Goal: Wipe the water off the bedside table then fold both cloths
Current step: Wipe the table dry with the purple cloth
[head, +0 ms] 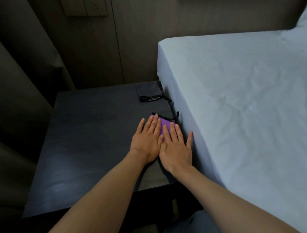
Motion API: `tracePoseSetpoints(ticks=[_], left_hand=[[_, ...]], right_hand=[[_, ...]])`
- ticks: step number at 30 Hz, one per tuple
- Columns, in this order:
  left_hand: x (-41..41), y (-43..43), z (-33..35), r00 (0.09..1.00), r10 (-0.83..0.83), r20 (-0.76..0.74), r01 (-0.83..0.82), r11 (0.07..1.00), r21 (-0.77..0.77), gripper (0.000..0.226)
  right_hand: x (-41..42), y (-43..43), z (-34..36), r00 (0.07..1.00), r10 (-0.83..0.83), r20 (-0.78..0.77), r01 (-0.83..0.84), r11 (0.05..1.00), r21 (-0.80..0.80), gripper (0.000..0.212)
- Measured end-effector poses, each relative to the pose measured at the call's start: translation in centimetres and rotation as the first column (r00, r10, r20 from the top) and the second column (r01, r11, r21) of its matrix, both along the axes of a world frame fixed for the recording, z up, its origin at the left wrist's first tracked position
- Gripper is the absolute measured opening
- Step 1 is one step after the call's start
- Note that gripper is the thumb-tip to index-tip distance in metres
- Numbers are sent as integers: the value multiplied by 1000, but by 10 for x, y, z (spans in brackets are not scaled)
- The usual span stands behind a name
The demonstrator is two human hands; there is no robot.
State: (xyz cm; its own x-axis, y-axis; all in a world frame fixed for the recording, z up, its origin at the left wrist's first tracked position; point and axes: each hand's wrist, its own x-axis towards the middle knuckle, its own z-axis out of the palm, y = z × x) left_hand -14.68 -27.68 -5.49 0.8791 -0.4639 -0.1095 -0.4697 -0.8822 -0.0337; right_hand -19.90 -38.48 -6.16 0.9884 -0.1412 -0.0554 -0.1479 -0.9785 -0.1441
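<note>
A purple cloth [162, 124] with a black hem lies on the dark bedside table [92, 139], close to the bed. My left hand [146, 141] and my right hand [177, 147] both lie flat on it, palms down, fingers spread, side by side. The hands hide most of the cloth. A second, dark grey cloth [148, 93] sits folded at the table's far right corner, with a black hem and a small loop toward the bed.
A bed with a pale sheet [241, 105] runs along the table's right side, touching it. A dark curtain [20, 69] hangs on the left. A wall socket plate [92, 4] sits on the panelled wall behind. My knee [195, 230] shows below the table's front edge.
</note>
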Motion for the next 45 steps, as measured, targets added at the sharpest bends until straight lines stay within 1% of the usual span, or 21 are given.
tracePoseSetpoints(ticks=[2, 5, 6, 9, 10, 12, 15, 17, 19, 23, 25, 29, 32, 38, 41, 45], left_hand=[[-1, 2, 1, 999, -51, 5, 51, 999, 12, 61], [-4, 5, 2, 993, -115, 18, 115, 993, 27, 60], [-6, 5, 2, 991, -131, 25, 130, 991, 27, 61], [-10, 9, 3, 985, -170, 16, 170, 985, 31, 61], [-11, 10, 3, 983, -181, 14, 180, 983, 37, 61], [-13, 13, 2, 980, -197, 9, 197, 980, 38, 61], [-15, 18, 2, 974, -227, 10, 226, 973, 40, 61], [-15, 23, 2, 965, -261, 16, 260, 964, 48, 61], [-14, 27, 4, 957, -288, 20, 286, 956, 60, 60], [-12, 32, 5, 950, -312, 15, 311, 949, 62, 60], [-10, 33, 5, 946, -325, 3, 324, 945, 52, 60], [-2, 42, 8, 924, -382, -18, 382, 923, 48, 59], [5, 49, 8, 908, -419, -17, 419, 906, 57, 59], [6, 53, 3, 907, -421, 10, 420, 907, 34, 59], [9, 63, 4, 911, -413, -5, 413, 911, 24, 59], [10, 93, 4, 929, -369, -20, 370, 928, 38, 59]], right_hand=[[-6, 5, 4, 998, -52, -38, 53, 998, 28, 59], [-17, 12, 6, 992, -107, -66, 110, 993, 44, 58], [-20, 14, 5, 990, -127, -65, 130, 990, 46, 60], [-28, 22, 2, 984, -176, -43, 178, 983, 53, 81], [-30, 24, 1, 982, -187, -36, 189, 980, 54, 84], [-34, 28, 1, 977, -210, -31, 212, 975, 65, 83], [-41, 37, 4, 966, -251, -59, 255, 963, 85, 71], [-44, 45, 6, 958, -279, -72, 285, 954, 97, 70], [-44, 52, 6, 951, -303, -65, 308, 947, 95, 72], [-43, 59, 4, 944, -329, -31, 331, 939, 91, 84], [-43, 61, 4, 939, -341, -29, 343, 935, 95, 82], [-38, 73, 4, 916, -399, -52, 402, 905, 142, 62], [-34, 81, 1, 905, -423, -47, 426, 894, 141, 61], [-32, 87, 1, 891, -454, -28, 453, 881, 136, 63], [-31, 97, 2, 894, -446, -29, 446, 885, 134, 71], [-27, 121, 2, 916, -400, -23, 400, 909, 120, 65]])
